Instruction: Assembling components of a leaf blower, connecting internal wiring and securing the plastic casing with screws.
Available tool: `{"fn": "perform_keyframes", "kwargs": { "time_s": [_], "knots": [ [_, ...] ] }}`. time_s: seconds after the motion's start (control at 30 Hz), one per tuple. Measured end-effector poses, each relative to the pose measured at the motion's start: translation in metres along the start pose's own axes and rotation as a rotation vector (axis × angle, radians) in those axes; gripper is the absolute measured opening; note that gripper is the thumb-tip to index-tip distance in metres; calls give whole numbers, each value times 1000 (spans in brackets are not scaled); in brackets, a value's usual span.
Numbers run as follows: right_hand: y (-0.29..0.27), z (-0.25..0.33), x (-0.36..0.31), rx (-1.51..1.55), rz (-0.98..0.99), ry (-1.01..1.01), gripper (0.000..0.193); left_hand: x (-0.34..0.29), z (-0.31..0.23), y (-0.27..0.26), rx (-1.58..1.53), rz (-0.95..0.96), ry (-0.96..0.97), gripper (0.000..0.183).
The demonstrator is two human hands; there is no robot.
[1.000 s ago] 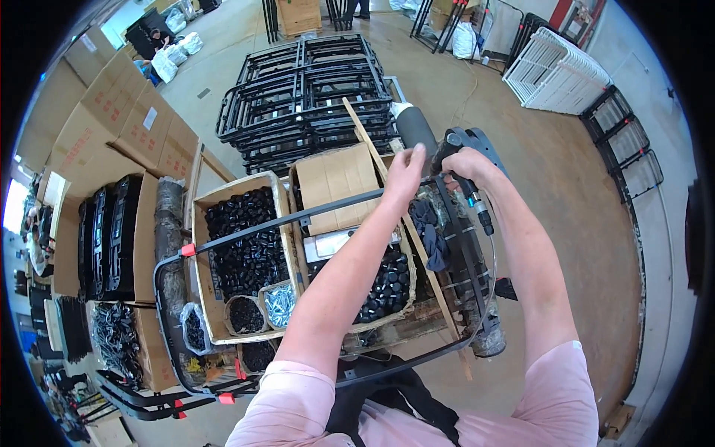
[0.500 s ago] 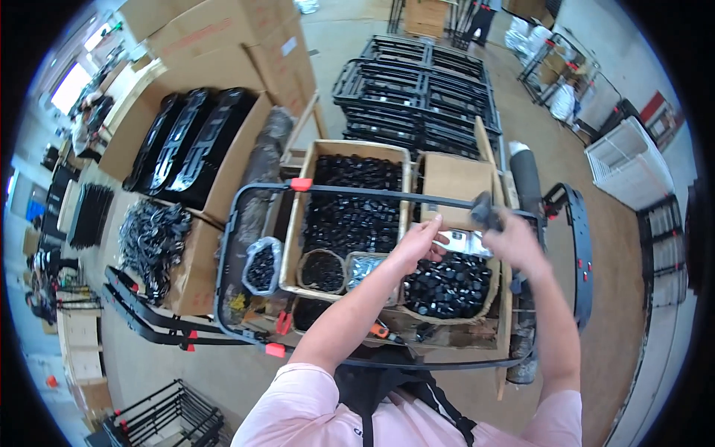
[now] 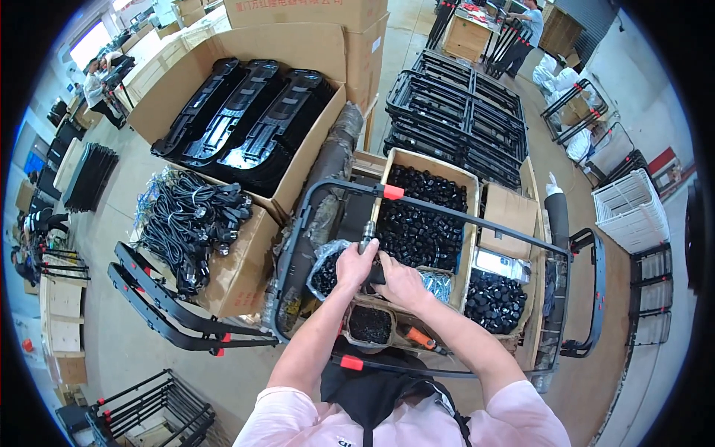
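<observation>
My left hand (image 3: 354,262) and my right hand (image 3: 400,283) are close together, both closed round the black handle of a screwdriver-like tool (image 3: 367,232). Its metal shaft points away from me, up toward a red clip (image 3: 392,192) on a black tube frame (image 3: 477,217). The frame lies across open cardboard boxes. Right behind the tool is a box of small black parts (image 3: 426,220). Below my hands stand a small round tub of dark screws (image 3: 370,325) and an orange-handled tool (image 3: 421,340).
A box of black cables (image 3: 195,222) is at my left, with a large carton of black moulded panels (image 3: 249,123) beyond it. Stacked black frames (image 3: 462,104) lie farther back. A white crate (image 3: 629,212) stands at the right. Other people work in the far corners.
My right hand has come back from the frame's far right bar toward me. Both hands now meet on the tool near the red clip. The view has swung left.
</observation>
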State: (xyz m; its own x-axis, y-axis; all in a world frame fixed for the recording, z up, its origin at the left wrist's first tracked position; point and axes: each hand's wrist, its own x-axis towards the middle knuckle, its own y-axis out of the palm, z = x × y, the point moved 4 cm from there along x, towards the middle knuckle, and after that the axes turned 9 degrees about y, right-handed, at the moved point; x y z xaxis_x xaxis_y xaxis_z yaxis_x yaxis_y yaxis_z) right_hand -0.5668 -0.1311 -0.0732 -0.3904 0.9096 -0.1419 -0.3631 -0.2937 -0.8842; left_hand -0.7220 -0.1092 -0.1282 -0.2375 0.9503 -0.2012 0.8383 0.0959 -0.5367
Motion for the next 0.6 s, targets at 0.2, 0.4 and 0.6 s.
{"fn": "perform_keyframes", "kwargs": {
  "time_s": [0.2, 0.4, 0.6],
  "knots": [
    [17, 8, 33, -17, 60, 144, 77, 35, 10, -11, 75, 53, 40, 67],
    [20, 1, 45, -19, 33, 164, 76, 44, 8, -9, 74, 50, 79, 67],
    [24, -3, 46, -33, 30, 166, 79, 48, 10, -7, 47, 31, 121, 64]
  ]
}}
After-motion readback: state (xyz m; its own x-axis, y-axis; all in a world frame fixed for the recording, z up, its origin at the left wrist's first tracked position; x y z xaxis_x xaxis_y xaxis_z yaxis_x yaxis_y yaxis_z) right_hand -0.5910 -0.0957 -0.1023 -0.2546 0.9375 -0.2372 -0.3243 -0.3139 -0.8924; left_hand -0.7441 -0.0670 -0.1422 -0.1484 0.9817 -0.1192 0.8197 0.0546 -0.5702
